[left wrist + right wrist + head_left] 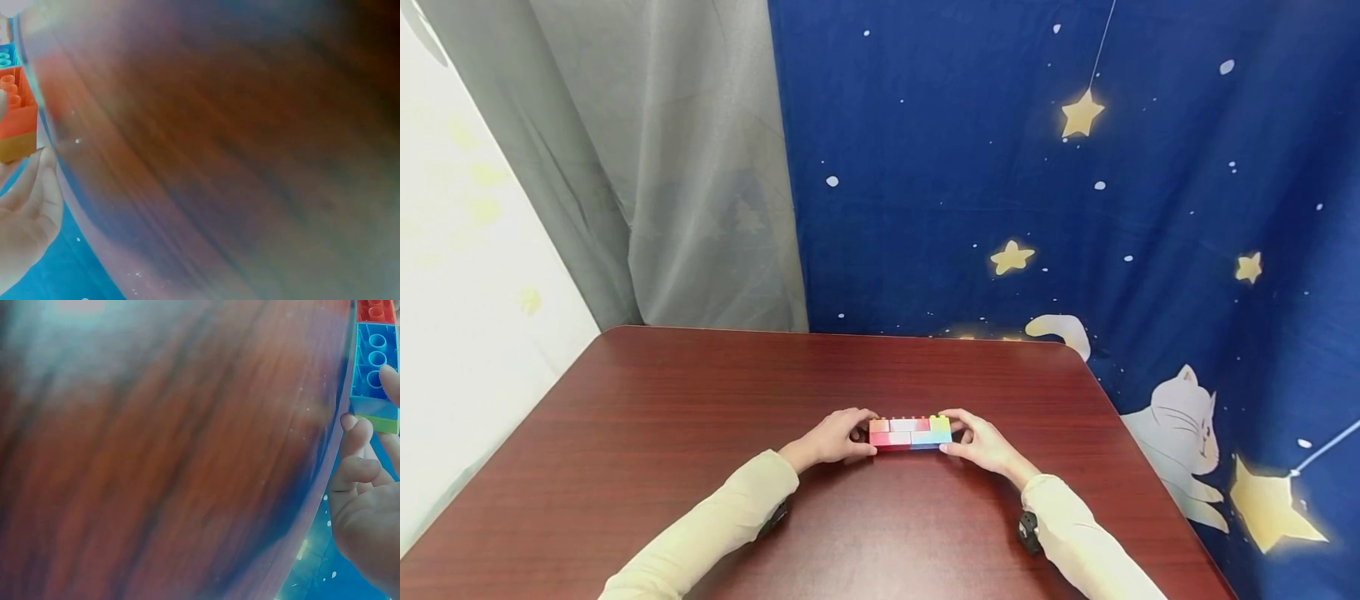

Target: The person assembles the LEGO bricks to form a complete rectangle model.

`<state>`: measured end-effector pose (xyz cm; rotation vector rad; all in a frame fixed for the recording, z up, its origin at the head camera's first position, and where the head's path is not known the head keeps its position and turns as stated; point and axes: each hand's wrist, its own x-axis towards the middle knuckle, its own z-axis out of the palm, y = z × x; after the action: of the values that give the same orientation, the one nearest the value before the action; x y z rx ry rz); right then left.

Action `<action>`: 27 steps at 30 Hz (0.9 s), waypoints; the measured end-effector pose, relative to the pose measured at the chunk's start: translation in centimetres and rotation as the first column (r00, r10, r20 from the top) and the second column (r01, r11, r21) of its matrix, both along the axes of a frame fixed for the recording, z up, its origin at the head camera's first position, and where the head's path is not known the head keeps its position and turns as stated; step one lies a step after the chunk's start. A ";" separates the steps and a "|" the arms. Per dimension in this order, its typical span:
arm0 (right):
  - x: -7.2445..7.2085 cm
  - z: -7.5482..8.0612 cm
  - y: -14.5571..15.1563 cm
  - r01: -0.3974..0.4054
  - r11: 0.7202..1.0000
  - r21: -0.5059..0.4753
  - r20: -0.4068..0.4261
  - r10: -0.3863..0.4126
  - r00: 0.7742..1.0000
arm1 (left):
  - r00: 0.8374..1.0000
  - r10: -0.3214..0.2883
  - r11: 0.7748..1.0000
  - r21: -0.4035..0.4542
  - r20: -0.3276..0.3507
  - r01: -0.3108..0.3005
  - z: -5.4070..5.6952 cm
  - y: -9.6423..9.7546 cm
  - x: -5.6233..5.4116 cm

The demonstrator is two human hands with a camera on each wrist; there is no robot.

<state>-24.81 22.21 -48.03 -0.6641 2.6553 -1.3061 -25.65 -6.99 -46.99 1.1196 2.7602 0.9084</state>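
Note:
A short wall of joined toy building bricks (910, 435) is held lengthwise between the two hands, two layers high with studs along its top edge. My left hand (831, 436) pinches its left end between thumb and fingers. At the right end, the right hand (988, 446) grips it the same way. From the left wrist, a red-orange brick (17, 122) shows its hollow underside, joined to an orange-yellow one (17, 148). The right wrist view shows a blue brick (369, 359) with round tubes underneath, a red brick (375, 311) beyond it and a yellow-green brick (381, 425) joined below.
Both hands are over a dark red-brown wooden table (700, 392) with rounded far corners. Behind it hang a grey curtain (700, 167) and a blue curtain (925, 167) printed with stars and a cat. A white surface (467, 292) is at the left.

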 end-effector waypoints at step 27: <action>-2.1 -0.1 -0.5 0.047 0.997 0.055 -0.015 -0.046 0.999 | 0.986 0.076 0.997 -0.024 0.147 -0.073 0.4 0.4 -2.4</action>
<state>-26.93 21.73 -48.13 -0.6100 2.7225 -1.2381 -28.05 -6.63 -46.62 0.9115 2.7000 0.9312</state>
